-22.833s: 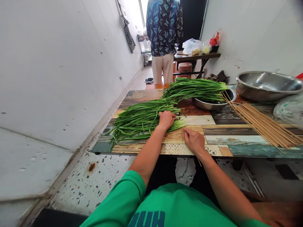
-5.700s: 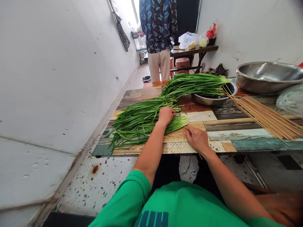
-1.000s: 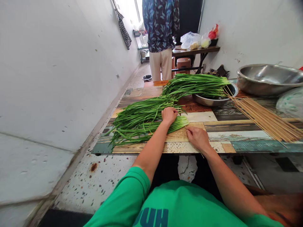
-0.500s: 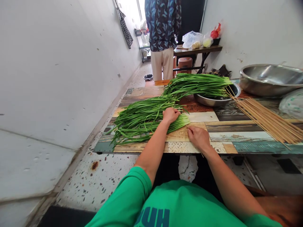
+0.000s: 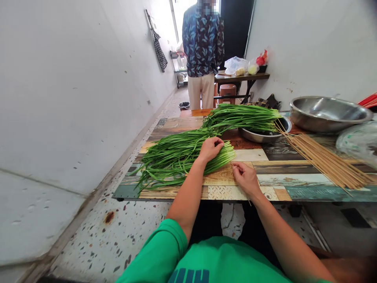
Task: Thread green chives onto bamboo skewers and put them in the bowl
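Note:
Garlic chives [image 5: 173, 155] lie spread on the table, their leaves to the left and pale stem ends to the right. My left hand [image 5: 211, 149] is closed on chives near the stem ends, fingertips pinched together. Just right of those ends, my right hand [image 5: 246, 179] pinches a thin bamboo skewer [image 5: 232, 163]; its tip shows past the fingers, and its other end pokes out below the hand. A second bunch of chives [image 5: 244, 117] rests across a small metal bowl [image 5: 263, 137] behind. Many loose bamboo skewers [image 5: 326, 159] lie fanned out at the right.
A wide metal basin [image 5: 330, 114] and a clear plastic bag [image 5: 357, 141] sit at the table's right. Beyond the patterned table [image 5: 176, 122], a person [image 5: 203, 51] stands facing away. A side table [image 5: 259, 76] with bags is behind. White walls flank the space.
The view has tilted up slightly. My left hand has shifted a little away from me across the chives, and the loose stems by its fingertips now lie closer to the bunch. My right hand stays nearly still.

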`<state>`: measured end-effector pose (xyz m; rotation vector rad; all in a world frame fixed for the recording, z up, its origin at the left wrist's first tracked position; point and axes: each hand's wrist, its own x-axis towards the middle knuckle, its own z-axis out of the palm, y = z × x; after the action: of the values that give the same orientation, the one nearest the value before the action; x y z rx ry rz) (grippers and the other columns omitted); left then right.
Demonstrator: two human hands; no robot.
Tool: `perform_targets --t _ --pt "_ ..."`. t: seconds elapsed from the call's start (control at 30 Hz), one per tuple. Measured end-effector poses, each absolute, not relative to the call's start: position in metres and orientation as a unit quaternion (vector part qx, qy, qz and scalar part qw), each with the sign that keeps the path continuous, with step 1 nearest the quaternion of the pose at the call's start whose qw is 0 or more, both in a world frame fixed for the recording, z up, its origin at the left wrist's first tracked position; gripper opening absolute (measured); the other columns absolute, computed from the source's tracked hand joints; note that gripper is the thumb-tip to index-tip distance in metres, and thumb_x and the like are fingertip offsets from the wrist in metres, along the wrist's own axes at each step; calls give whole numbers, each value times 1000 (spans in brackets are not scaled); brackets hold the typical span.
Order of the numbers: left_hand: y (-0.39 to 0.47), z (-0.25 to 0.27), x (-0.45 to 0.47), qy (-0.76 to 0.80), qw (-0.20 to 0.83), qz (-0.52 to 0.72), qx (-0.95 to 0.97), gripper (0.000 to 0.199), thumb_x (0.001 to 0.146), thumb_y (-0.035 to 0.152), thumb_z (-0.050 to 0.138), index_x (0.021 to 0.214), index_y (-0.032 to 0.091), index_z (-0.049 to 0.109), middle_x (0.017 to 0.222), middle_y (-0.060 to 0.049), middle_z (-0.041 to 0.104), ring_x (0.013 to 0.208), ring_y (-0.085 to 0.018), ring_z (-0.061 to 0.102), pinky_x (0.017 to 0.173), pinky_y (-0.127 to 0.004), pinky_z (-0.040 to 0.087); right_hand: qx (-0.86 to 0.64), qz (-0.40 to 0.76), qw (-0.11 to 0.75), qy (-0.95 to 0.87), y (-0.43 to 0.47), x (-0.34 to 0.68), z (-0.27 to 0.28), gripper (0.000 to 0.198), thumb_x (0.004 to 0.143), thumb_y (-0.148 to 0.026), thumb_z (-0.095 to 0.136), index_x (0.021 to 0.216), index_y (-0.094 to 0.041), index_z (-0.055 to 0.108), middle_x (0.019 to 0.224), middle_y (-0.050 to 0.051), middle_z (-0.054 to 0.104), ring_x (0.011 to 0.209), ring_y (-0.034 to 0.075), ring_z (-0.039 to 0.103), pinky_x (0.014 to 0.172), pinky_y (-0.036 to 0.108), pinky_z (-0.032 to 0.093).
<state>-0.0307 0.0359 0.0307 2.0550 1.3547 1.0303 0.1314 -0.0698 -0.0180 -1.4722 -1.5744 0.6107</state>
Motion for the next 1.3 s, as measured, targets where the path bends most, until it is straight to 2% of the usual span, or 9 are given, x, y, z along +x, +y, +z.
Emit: perform_targets --t 0.1,0.17,0.3,0.4,0.53,0.67,0.83,1.03,1.3 --pt "36 32 -31 463 239 432 736 11 82 19 58 81 15 69 83 -3 71 77 -12 62 78 -23 46 -547 389 472 -572 -61 132 -11 44 80 -48 52 99 -13 68 49 -2 54 44 13 46 45 25 38" --pt "36 33 -30 461 248 455 720 10 82 18 59 84 15 68 83 -3 70 75 -12 61 76 -23 46 -537 393 475 -575 -56 134 -1 44 78 -50 54 96 -13 70 47 -3 52 43 12 46 44 25 37" --pt "31 41 -36 478 236 478 698 17 86 27 57 93 16 67 85 -3 70 76 -13 61 74 -23 46 -543 261 470 -645 -49 141 32 37 79 -46 54 91 -16 72 64 4 66 57 16 57 54 27 44" --pt "27 49 -51 511 196 451 705 29 93 37 46 88 18 67 87 -4 71 80 -15 62 76 -24 44 -528 181 441 -703 -45 147 67 34 82 -42 51 91 -16 72 80 7 72 69 18 63 63 28 47" --pt "24 48 -79 572 153 383 709 44 99 38 31 80 17 65 83 -7 70 79 -16 61 73 -25 41 -522 80 395 -752 -40 152 117 33 84 -38 48 90 -17 72 80 5 73 66 16 63 61 26 45" --pt "21 34 -101 616 150 321 704 52 100 39 24 81 15 66 85 -9 70 79 -17 62 71 -26 40 -519 -20 370 -770 -33 158 161 32 84 -37 47 93 -19 72 84 5 73 69 18 63 60 27 44" --pt "15 21 -104 647 141 223 715 41 96 34 36 85 15 70 93 -12 72 88 -19 65 75 -26 42 -506 -133 365 -771 -23 170 202 32 86 -35 46 97 -20 71 78 5 72 63 17 60 57 27 40" --pt "12 15 -95 676 104 188 705 36 93 34 39 95 20 72 100 -11 72 92 -22 66 75 -27 45 -501 -270 357 -741 -17 186 243 35 89 -38 45 103 -19 70 75 7 71 63 18 60 58 30 36" --pt "11 10 -95 665 102 192 715 31 91 31 43 99 22 71 102 -8 73 94 -22 66 77 -28 45 -500 -332 381 -703 4 207 263 35 90 -36 42 104 -19 69 86 8 72 69 16 60 62 29 37"
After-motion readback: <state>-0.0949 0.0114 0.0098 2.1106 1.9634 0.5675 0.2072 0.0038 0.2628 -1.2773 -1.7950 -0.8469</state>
